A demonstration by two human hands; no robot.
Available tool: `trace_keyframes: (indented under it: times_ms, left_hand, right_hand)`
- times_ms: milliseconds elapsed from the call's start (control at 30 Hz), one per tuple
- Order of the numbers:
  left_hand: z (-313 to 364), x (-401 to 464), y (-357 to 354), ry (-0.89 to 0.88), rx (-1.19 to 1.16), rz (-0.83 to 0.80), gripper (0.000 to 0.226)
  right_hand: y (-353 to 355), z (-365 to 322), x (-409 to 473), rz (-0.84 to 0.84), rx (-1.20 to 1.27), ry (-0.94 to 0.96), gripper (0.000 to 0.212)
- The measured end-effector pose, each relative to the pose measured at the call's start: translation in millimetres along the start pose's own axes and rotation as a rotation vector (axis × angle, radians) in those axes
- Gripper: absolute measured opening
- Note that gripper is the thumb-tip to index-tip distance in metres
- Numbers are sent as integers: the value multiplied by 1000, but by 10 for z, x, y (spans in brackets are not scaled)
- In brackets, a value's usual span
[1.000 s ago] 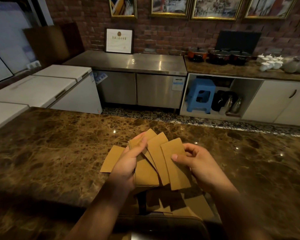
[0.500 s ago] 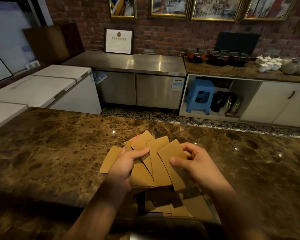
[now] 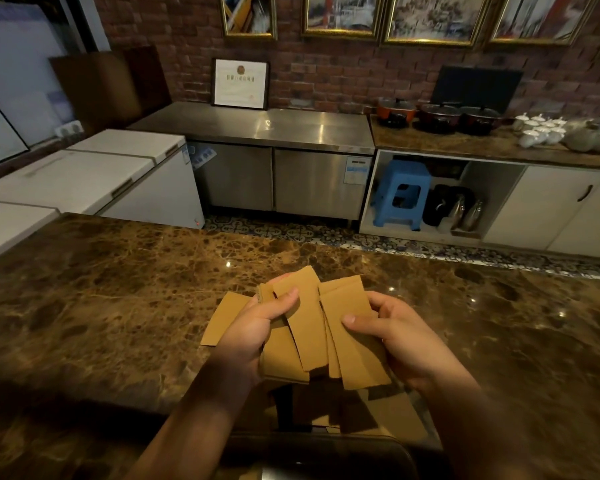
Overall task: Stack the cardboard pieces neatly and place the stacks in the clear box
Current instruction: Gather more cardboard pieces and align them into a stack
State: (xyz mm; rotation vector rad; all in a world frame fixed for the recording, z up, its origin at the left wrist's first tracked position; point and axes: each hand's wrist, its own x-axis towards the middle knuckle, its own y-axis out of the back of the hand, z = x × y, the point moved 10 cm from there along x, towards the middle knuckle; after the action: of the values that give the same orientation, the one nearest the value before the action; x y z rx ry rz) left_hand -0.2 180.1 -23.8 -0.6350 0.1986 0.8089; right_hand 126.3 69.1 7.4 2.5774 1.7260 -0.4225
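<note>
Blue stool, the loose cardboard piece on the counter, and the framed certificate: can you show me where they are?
blue stool [image 3: 400,194]: head view, on its front face under the seat.
loose cardboard piece [image 3: 222,318]: head view, on its flat middle, beside the left hand.
framed certificate [image 3: 240,83]: head view, on the white sheet.

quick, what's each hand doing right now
Left hand: grips part of the fanned cardboard pieces, thumb on top.
Right hand: pinches the rightmost cardboard piece, thumb on its face.
</note>
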Motion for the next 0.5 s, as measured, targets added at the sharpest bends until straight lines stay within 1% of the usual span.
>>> trace_keyframes:
  times_ms: [67, 167, 233, 300, 333, 400, 500]
  left_hand:
    - [-85, -3, 7, 106, -54, 17, 57]
    - [-127, 17, -30, 202, -165, -37, 67]
    - [-97, 24, -22, 197, -173, -64, 65]
    - [-49, 41, -3, 172, -89, -71, 61]
    - [-29, 37, -24, 169, -63, -88, 57]
    - [-2, 4, -115, 163, -38, -156, 52]
    - [35, -64, -297, 123, 20, -316, 50]
  right_hand:
    - [-32, -94, -16, 1, -31, 90, 40]
    - [-14, -354, -122, 69, -176, 331, 31]
    - [-112, -570, -266, 57, -375, 540, 32]
    - [-310, -742, -461, 4, -662, 795, 39]
    - [-425, -766, -539, -40, -796, 884, 41]
    - [-546, -740, -584, -92, -985, 931, 40]
    - [-583, -687, -578, -77, -1125, 929, 34]
